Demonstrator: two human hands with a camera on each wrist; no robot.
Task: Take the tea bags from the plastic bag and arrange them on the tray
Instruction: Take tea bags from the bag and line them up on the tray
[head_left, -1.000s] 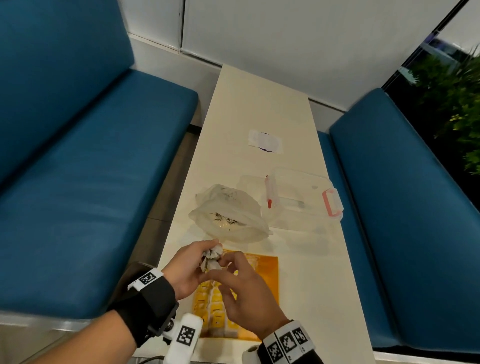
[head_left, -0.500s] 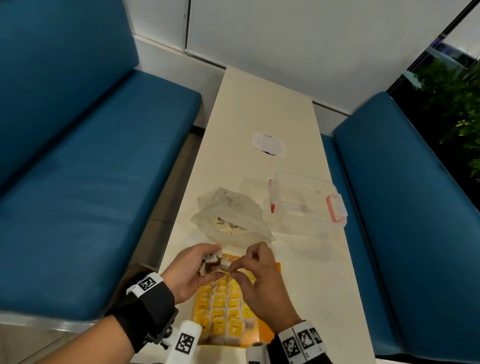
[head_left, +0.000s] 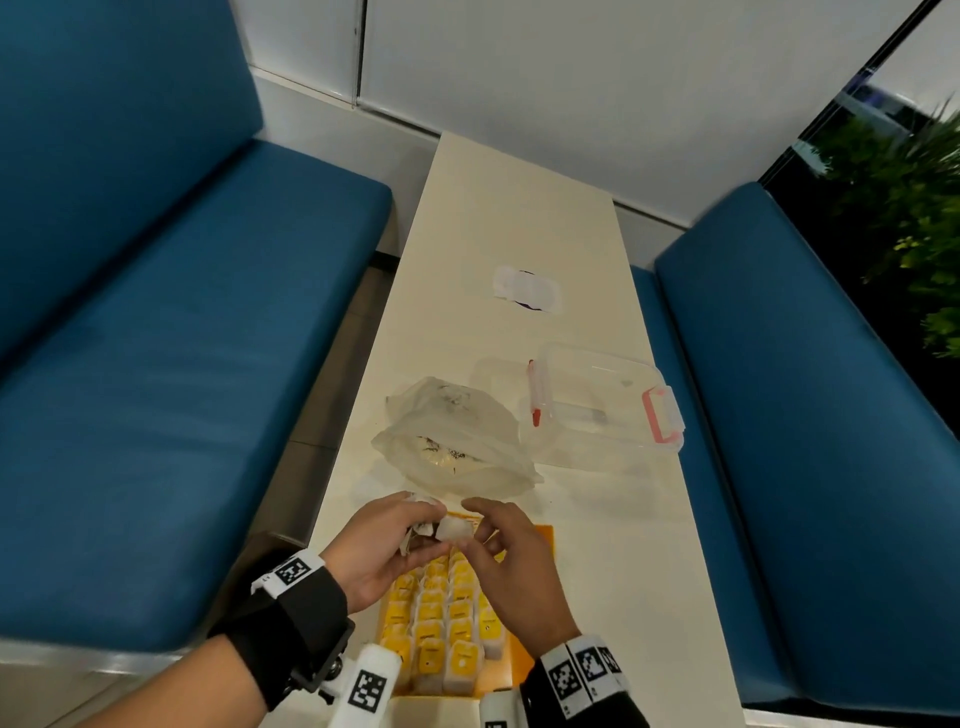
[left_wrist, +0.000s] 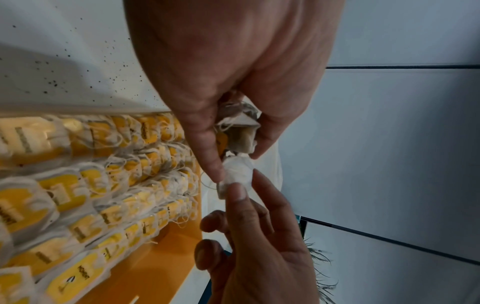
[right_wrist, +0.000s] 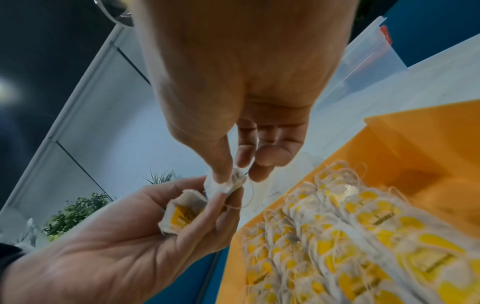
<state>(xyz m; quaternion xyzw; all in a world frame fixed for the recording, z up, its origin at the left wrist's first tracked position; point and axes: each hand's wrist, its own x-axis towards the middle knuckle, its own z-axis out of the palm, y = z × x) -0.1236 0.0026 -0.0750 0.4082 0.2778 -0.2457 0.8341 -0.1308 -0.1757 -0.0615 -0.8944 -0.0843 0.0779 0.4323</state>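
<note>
Above the near end of the tabletop (head_left: 519, 218), the left hand (head_left: 374, 551) is curled around a small bunch of tea bags (left_wrist: 239, 127), and its thumb and forefinger also pinch one side of a single tea bag (head_left: 453, 531) that sticks out toward the other hand. The right hand (head_left: 511, 564) pinches the opposite side of this same tea bag between thumb and forefinger, while its other fingers are loosely bent and hold nothing. So both hands are closed on tea bags, and the single one seems to be passing from left to right. Directly below them lies the orange tray (head_left: 540, 540), already filled for the most part with neat rows of bags with yellow tags (head_left: 441, 629); only its far end shows bare orange. Just beyond the tray, toward the middle of the tabletop, lies the crumpled plastic bag (head_left: 457, 436) with some contents inside. The tea bag looks very light, soft and easy to crush, and the thin paper could probably tear if it is pulled hard. A thin string (right_wrist: 248, 197) loops from it, and I think it may catch on the bunch or on bags already laid. It seems best to hold it gently by the flat paper edges, not by the string.
</note>
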